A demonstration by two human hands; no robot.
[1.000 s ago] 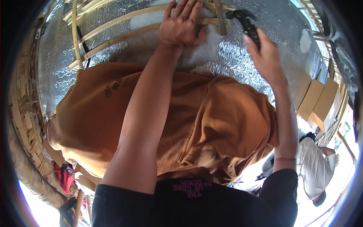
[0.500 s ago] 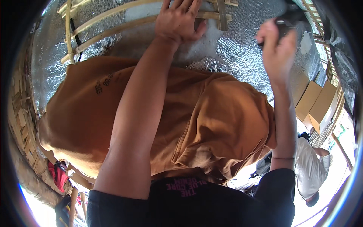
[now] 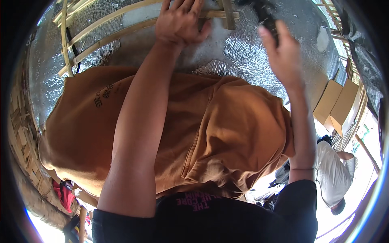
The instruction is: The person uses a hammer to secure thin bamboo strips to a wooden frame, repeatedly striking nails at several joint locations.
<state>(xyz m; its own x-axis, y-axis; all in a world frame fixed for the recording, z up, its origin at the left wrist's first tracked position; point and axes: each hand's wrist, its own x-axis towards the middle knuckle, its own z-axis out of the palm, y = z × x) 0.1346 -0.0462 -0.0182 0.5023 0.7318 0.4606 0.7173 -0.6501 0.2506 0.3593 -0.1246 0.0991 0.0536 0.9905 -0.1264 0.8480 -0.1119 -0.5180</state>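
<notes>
My left hand point(image 3: 178, 25) rests palm down with its fingers stretched out, on or just by the light wooden slats point(image 3: 137, 25) over a silvery foil sheet point(image 3: 245, 50). To its right, my right hand point(image 3: 283, 56) is raised and closed around a dark, long tool point(image 3: 265, 15). Motion blurs the tool, so its exact kind does not show. Below both hands lies a brown-orange cloth garment point(image 3: 243, 121) with folds and a seam, spread across the middle of the view. My left forearm passes over it.
An open cardboard box point(image 3: 334, 103) stands at the right, near dark plastic sheeting point(image 3: 366, 65). Another person in pale clothing point(image 3: 332, 174) is lower right. Woven strips point(image 3: 30, 150) and a red cloth point(image 3: 63, 195) show at the left.
My right hand has swung left with the dark tool, which now points up and to the left. My left hand stays at the slats; the whole view has shifted slightly.
</notes>
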